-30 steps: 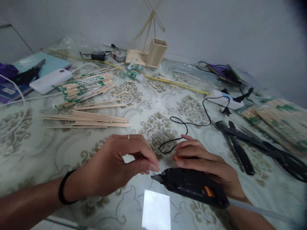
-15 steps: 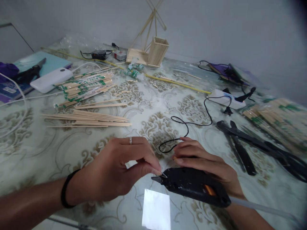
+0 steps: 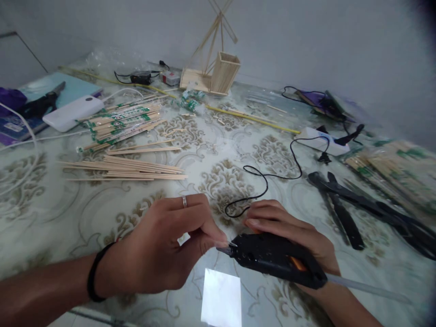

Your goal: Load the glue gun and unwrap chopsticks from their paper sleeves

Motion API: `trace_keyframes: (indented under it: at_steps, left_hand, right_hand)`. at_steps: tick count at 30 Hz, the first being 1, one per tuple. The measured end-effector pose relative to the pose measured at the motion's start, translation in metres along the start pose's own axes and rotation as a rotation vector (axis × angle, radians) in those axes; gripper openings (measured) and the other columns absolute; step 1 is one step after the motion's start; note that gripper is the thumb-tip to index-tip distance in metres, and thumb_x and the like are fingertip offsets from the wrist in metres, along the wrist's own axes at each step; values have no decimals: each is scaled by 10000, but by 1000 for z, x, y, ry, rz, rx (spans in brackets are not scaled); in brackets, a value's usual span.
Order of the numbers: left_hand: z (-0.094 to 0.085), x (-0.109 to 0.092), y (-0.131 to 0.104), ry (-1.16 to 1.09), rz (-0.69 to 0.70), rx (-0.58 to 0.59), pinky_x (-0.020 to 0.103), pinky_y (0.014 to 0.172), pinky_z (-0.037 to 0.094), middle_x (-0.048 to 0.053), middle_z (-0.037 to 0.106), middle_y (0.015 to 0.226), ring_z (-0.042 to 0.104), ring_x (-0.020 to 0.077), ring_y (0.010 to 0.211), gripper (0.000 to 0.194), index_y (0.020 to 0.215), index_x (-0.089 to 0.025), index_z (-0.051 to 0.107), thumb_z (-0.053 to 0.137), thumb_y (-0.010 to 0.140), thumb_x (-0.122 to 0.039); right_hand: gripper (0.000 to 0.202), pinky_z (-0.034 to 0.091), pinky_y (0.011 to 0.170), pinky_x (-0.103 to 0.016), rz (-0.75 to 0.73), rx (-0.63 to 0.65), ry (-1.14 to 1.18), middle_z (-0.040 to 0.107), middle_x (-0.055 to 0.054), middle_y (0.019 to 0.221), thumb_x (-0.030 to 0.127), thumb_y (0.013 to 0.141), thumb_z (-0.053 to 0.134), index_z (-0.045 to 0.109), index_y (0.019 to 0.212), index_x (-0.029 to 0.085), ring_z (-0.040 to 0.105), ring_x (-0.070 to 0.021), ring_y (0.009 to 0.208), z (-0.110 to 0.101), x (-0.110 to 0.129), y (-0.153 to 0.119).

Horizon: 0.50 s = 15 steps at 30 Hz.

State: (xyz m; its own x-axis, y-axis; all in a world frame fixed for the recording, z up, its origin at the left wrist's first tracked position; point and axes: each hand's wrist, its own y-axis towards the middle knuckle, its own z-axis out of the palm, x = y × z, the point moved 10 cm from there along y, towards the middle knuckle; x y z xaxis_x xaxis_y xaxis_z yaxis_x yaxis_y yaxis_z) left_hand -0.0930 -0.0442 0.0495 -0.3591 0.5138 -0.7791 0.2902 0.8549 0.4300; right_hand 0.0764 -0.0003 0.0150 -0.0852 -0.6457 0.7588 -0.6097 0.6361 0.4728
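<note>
A: Where is the work placed, and how is it held?

B: It is placed on the near part of the counter (image 3: 225,150), just below the middle. At five o'clock the black glue gun (image 3: 275,258) is held by the right hand (image 3: 299,236), whose fingers are bent over its far side; how tightly they are closed cannot be told. At seven o'clock the left hand (image 3: 173,243) is seen with thumb and forefinger pressed together beside the nozzle (image 3: 224,250), and a pale strand (image 3: 232,244) seems to be pinched there (too small to be named with certainty).

A: How is that best done?

B: The gun should be kept steady, the trigger left unsqueezed, and the fingertips held clear of the nozzle, which may be hot. A light, slow pull is probably best.

A: And the materials?

B: The counter is patterned with brown scrolls under a glossy surface. At twelve o'clock a wooden model (image 3: 225,75) is seen, its tapered box formed of slim rods. At ten, wrapped sticks (image 3: 126,121) are sheathed in crinkled, green-printed plastic; at nine, smooth, straight loose sticks (image 3: 146,166) are laid. At four, a round, translucent glue stick (image 3: 368,287) can be seen behind the gun.
</note>
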Motion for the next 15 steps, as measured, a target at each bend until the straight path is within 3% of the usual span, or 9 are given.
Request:
trace_keyframes:
  at_steps: [7, 15]
  left_hand:
    - [0, 1, 1, 19, -11, 17, 199, 604, 498, -33, 682, 751, 645, 79, 664, 155, 843, -201, 651, 617, 944, -88]
    - [2, 1, 0, 24, 2, 26, 210, 590, 468, -35, 672, 738, 618, 83, 643, 142, 840, -196, 631, 626, 942, -98]
  right_hand:
    - [339, 552, 902, -484, 48, 33, 28, 781, -85, 1043, 315, 939, 717, 739, 1275, 353, 699, -289, 998, 2, -4, -4]
    - [338, 546, 886, -433, 67, 39, 46, 785, -78, 1034, 270, 948, 707, 737, 1275, 352, 692, -275, 1011, 6, -3, -2]
